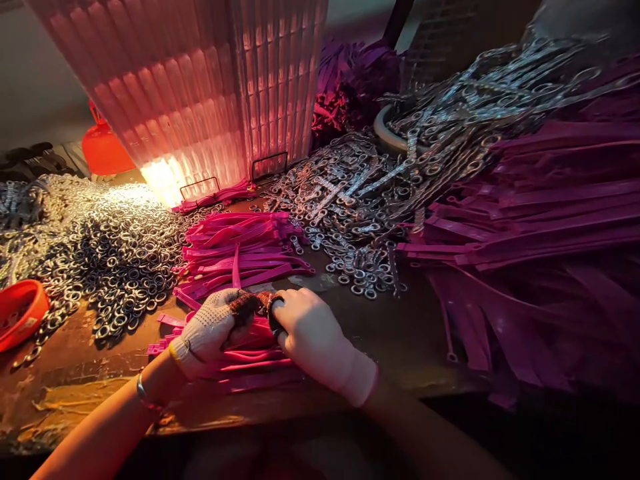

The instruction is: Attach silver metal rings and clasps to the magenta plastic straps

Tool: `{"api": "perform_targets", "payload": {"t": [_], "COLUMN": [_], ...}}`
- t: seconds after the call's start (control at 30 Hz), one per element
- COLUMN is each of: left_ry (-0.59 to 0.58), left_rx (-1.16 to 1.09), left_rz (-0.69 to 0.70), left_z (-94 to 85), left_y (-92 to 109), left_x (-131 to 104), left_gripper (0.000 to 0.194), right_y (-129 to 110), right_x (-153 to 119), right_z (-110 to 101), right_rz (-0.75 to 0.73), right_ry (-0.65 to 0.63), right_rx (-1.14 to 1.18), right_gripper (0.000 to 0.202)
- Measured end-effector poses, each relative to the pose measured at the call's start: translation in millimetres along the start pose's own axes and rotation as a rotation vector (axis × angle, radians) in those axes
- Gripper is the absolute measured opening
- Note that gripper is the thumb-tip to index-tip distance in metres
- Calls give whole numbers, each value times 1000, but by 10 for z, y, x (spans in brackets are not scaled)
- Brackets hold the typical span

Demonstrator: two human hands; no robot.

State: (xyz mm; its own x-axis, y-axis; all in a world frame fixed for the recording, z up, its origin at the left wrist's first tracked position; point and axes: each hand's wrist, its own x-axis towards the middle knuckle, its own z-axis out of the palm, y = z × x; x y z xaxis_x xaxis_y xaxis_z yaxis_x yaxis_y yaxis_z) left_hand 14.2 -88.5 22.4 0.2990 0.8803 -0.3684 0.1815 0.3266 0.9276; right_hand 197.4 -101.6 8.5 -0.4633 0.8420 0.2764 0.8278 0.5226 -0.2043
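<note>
My left hand [207,330], in a white dotted glove with dark reddish-brown fingertips, is closed in a pinch. Opposite it, my right hand [320,340] in a white glove is also closed, and its fingertips meet those of the left. A small dark, ring-like piece [275,315] shows at the right fingers; whether it is held or part of the glove, I cannot tell. One pink strap [236,267] runs up to the left fingers. Beneath and beyond both hands lie flat bright-pink straps [240,247] in a loose stack. What the fingertips grip is hidden.
Small metal ring pieces [125,260] are heaped at left, beside a red bowl [23,313]. Metal links [350,193] spill below a tub [387,127]. Purple straps [550,193] hang over the table's right side. A ribbed translucent panel [200,100] stands before a bright lamp.
</note>
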Motion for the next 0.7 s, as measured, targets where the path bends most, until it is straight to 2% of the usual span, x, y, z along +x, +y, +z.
{"api": "perform_targets", "payload": {"t": [0.13,0.17,0.23,0.3,0.33,0.4,0.47,0.5,0.6,0.63,0.7], "left_ry": [87,65,-19,-36,0,97,108,70,-27,-15,38], "left_rx": [306,309,202,152,207,399,495,465,254,217,255], "left_rz": [243,236,125,71,122,314,432,418,210,167,189], "left_z": [2,6,24,51,66,93,107,108,87,79,72], "left_y": [41,53,53,9,-29,-125,-220,-256,-299,-294,-265], "left_x": [-45,-55,-78,-102,-112,-126,-126,-122,-107,-105,-110], "left_gripper": [33,33,39,43,42,33,23,22,28,29,29], "right_y": [-17,-13,-12,-23,-31,-47,-59,-63,-71,-72,-74], "right_x": [-50,-59,-69,-70,-70,-76,-93,-103,-118,-111,-81], "right_z": [98,116,141,153,156,159,154,145,79,46,-20], "right_rz": [-112,-131,-156,-170,-172,-147,-68,-20,52,51,64], "right_ry": [217,284,387,420,413,351,261,219,100,47,-97], "right_rx": [-142,-162,-183,-178,-170,-139,-69,-22,102,121,131], "right_gripper": [14,16,21,22,21,19,17,17,25,28,31]}}
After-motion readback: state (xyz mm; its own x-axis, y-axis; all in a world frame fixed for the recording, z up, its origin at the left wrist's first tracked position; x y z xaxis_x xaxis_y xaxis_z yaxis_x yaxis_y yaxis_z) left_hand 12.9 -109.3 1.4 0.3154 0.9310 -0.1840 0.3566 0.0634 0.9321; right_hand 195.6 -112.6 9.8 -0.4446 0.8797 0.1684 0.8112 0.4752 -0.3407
